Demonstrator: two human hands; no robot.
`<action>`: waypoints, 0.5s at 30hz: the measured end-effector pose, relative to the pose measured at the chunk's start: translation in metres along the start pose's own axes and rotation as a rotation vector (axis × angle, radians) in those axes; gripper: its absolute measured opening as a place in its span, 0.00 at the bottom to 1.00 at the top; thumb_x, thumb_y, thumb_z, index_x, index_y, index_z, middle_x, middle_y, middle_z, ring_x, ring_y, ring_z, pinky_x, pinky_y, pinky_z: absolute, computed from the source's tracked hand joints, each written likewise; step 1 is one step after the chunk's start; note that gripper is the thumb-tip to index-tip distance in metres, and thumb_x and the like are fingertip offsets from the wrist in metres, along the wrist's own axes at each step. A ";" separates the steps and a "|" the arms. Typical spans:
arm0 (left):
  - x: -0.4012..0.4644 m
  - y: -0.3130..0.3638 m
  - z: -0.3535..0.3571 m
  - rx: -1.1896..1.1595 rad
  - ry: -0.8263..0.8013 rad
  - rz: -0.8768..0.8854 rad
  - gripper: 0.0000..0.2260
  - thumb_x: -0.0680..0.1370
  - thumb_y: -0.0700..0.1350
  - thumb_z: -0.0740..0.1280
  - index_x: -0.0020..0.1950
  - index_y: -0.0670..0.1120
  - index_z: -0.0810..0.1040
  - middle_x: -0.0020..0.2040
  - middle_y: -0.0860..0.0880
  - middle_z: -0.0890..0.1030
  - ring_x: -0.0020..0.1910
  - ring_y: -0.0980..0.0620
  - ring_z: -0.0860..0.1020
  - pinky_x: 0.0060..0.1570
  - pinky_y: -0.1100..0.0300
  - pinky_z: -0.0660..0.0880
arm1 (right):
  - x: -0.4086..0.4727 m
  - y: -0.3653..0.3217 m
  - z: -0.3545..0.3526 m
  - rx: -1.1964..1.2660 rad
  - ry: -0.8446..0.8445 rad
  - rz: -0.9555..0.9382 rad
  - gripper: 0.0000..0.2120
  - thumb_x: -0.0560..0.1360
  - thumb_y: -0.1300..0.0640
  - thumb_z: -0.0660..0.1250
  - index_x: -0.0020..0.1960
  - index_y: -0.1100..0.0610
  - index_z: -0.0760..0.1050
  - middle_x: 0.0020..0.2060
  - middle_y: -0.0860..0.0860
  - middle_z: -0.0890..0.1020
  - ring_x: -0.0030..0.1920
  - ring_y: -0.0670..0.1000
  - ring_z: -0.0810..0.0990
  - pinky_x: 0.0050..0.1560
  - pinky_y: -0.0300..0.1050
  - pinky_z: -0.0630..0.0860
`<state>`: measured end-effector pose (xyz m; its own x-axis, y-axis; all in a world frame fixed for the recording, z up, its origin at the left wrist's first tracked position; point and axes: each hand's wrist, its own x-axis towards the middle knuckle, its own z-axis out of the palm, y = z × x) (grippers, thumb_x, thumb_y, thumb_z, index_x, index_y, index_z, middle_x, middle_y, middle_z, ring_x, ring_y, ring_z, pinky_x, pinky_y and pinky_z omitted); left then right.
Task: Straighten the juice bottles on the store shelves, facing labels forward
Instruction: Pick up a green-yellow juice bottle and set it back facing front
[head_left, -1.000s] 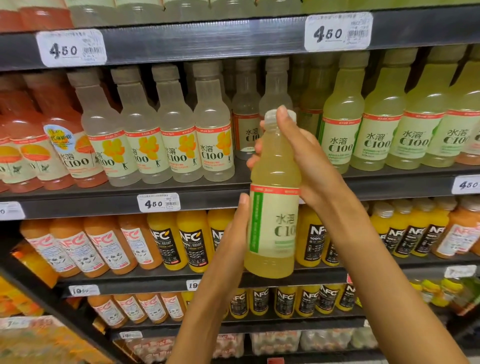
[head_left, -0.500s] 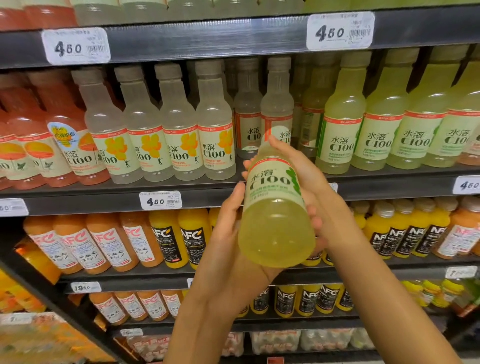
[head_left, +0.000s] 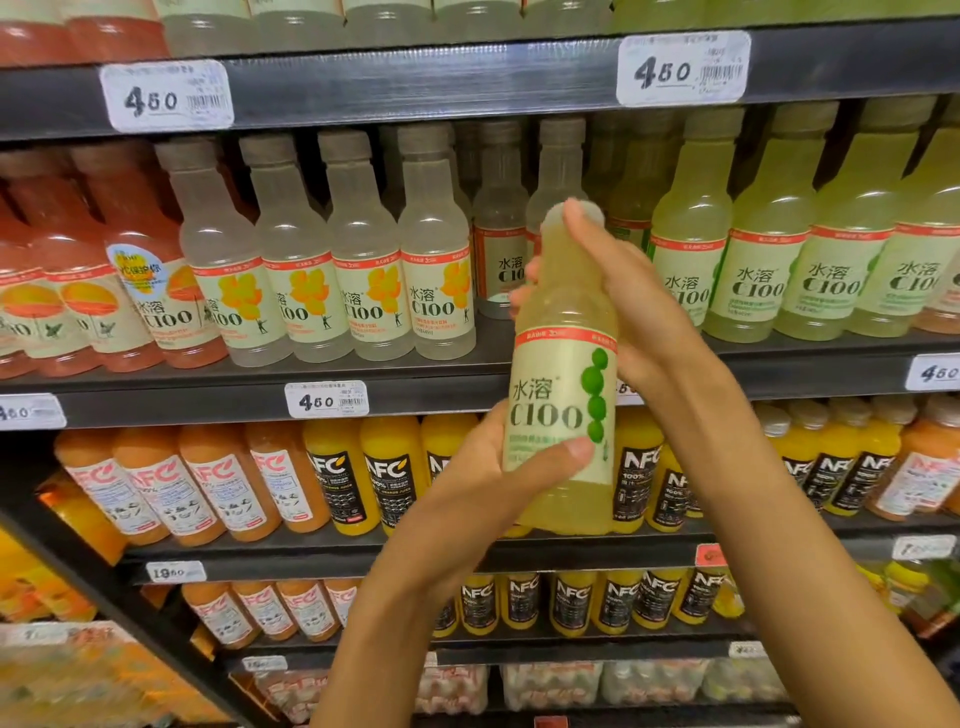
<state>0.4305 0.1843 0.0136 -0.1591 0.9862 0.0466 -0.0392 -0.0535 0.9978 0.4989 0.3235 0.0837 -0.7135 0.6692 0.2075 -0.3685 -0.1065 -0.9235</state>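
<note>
A pale green juice bottle is held upright in front of the shelves, away from its row, with its label turned toward the camera. Its lower part is gripped by the left hand, the thumb laid across the bottom of the label. Its neck and cap are wrapped by the curled fingers of the right hand. Behind it, a gap is seen on the middle shelf, between the clear bottles with orange labels and the green bottles. Orange bottles are lined up on the shelf below.
</note>
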 end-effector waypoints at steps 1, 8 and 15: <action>0.003 -0.004 -0.003 0.059 0.024 0.019 0.25 0.66 0.55 0.72 0.61 0.55 0.73 0.52 0.55 0.84 0.52 0.56 0.82 0.53 0.58 0.78 | 0.001 0.001 -0.002 -0.014 -0.028 -0.058 0.14 0.79 0.49 0.61 0.54 0.60 0.71 0.36 0.52 0.81 0.37 0.52 0.84 0.40 0.47 0.81; 0.015 -0.020 -0.005 0.179 0.138 0.232 0.26 0.65 0.45 0.75 0.59 0.57 0.69 0.49 0.55 0.82 0.49 0.59 0.81 0.41 0.68 0.77 | -0.013 -0.003 -0.001 -0.236 -0.188 -0.251 0.18 0.77 0.47 0.61 0.65 0.50 0.69 0.45 0.52 0.83 0.49 0.54 0.84 0.46 0.46 0.80; 0.022 -0.023 -0.016 0.275 0.189 0.381 0.31 0.66 0.46 0.77 0.60 0.70 0.66 0.54 0.63 0.79 0.55 0.61 0.78 0.47 0.71 0.75 | -0.035 -0.005 -0.003 -0.193 -0.518 -0.397 0.29 0.68 0.48 0.73 0.66 0.54 0.70 0.52 0.49 0.81 0.52 0.53 0.80 0.54 0.46 0.75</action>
<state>0.4124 0.2047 -0.0091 -0.2884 0.8576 0.4258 0.3135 -0.3356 0.8883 0.5277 0.3033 0.0805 -0.7570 0.1865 0.6262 -0.5832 0.2393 -0.7763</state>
